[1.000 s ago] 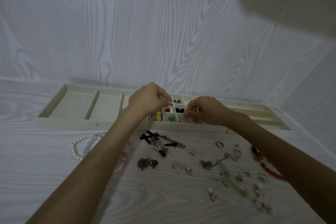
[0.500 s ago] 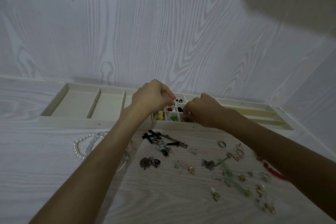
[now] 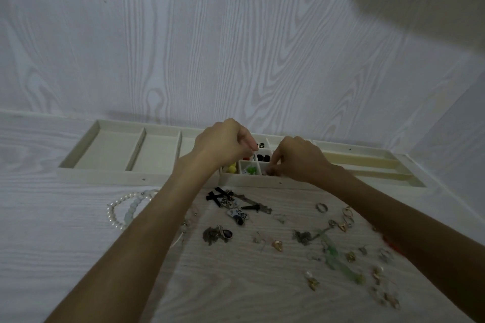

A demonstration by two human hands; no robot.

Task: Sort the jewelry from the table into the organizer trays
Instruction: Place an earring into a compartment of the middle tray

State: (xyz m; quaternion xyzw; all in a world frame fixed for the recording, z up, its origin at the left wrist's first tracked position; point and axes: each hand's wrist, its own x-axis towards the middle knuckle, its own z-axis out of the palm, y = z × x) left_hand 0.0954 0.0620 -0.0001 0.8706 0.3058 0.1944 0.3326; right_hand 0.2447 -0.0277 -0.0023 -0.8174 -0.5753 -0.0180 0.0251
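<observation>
Both hands hover over the small-compartment tray (image 3: 246, 181): left hand (image 3: 225, 143) pinches something tiny, right hand (image 3: 296, 160) grip curled, contents hidden.

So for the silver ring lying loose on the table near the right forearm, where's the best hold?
Probably across the band of the silver ring, thumb and forefinger pinching opposite sides of the hoop from above. It seems to lie flat on the table with clear surface around it, so a top-down pinch should reach it; a side approach meets the right forearm.

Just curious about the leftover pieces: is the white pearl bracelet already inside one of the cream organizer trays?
No, the white pearl bracelet lies on the pale wood-grain table, in front of the cream organizer tray.
</observation>
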